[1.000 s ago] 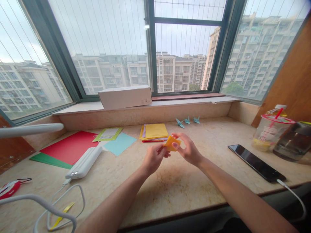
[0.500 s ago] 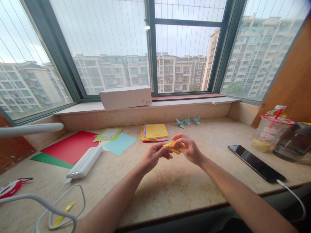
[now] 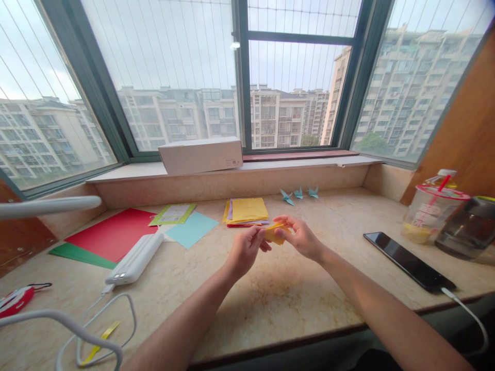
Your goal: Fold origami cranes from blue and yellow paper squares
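Both hands meet above the middle of the marble counter (image 3: pixel 278 299), holding a small folded piece of yellow-orange paper (image 3: pixel 274 233) between them. My left hand (image 3: pixel 244 250) pinches its left edge with thumb and fingertips. My right hand (image 3: pixel 301 238) closes over its right side, fingers curled on top. Just behind the hands lies a stack of coloured paper sheets (image 3: pixel 246 211) with a yellow one on top. Three small blue paper cranes (image 3: pixel 297 194) stand further back by the sill.
Red (image 3: pixel 114 234), green and light blue (image 3: pixel 191 229) sheets lie at the left, beside a white power bank (image 3: pixel 134 258) with a looped cable. A black phone (image 3: pixel 409 260) on a cable, a plastic cup with a straw (image 3: pixel 431 211) and a dark jar (image 3: pixel 466 226) are at the right. A white box (image 3: pixel 201 154) rests on the sill.
The folded yellow paper was turned from upright to flat and is now partly raised again. Both hands stayed at the same spot, shifting their fingers on it.
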Tool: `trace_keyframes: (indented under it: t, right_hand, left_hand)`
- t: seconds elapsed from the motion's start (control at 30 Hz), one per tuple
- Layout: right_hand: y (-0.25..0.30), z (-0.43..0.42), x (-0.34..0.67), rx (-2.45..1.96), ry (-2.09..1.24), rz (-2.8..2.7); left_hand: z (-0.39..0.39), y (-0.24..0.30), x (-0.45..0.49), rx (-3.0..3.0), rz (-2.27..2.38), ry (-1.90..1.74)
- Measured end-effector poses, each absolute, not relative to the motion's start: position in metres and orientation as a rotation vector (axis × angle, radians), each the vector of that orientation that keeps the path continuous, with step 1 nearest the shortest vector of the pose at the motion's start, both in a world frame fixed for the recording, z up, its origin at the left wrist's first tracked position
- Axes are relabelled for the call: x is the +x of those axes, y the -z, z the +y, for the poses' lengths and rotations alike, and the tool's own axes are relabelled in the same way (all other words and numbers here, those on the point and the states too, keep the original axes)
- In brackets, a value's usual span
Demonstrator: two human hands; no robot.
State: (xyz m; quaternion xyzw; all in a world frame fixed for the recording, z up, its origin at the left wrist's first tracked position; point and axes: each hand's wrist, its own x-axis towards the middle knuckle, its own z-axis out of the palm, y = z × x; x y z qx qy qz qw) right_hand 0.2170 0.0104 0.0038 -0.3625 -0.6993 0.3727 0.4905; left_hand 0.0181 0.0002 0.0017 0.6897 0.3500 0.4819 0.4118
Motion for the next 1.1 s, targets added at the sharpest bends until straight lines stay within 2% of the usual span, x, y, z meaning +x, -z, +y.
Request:
trace_keyframes:
  t: [0.3, 0.53, 0.67, 0.77, 0.93, 1.1]
  right_hand:
    - [0.005, 0.01, 0.209, -0.908, -0.854, -1.661]
    - [0.001, 0.008, 0.214, -0.999, -0.27, -1.742]
    - [-0.005, 0.004, 0.217, -0.868, -0.069, -1.922]
    - [-0.008, 0.004, 0.216, -0.852, 0.038, -1.856]
    - [-0.007, 0.006, 0.21, -0.962, -0.067, -1.642]
    - [-0.004, 0.003, 0.199, -1.014, -0.26, -1.612]
  left_hand:
    - [-0.004, -0.001, 0.017, 1.862, 0.96, -1.024]
    - [-0.005, 0.001, 0.021, 1.797, 0.912, -1.05]
    - [-0.008, 0.001, 0.021, 1.753, 0.901, -0.825]
    - [-0.005, 0.003, 0.023, 1.655, 0.883, -0.835]
    - [-0.003, 0.003, 0.03, 1.504, 0.876, -1.071]
    - [-0.012, -0.004, 0.035, 1.519, 0.834, -1.094]
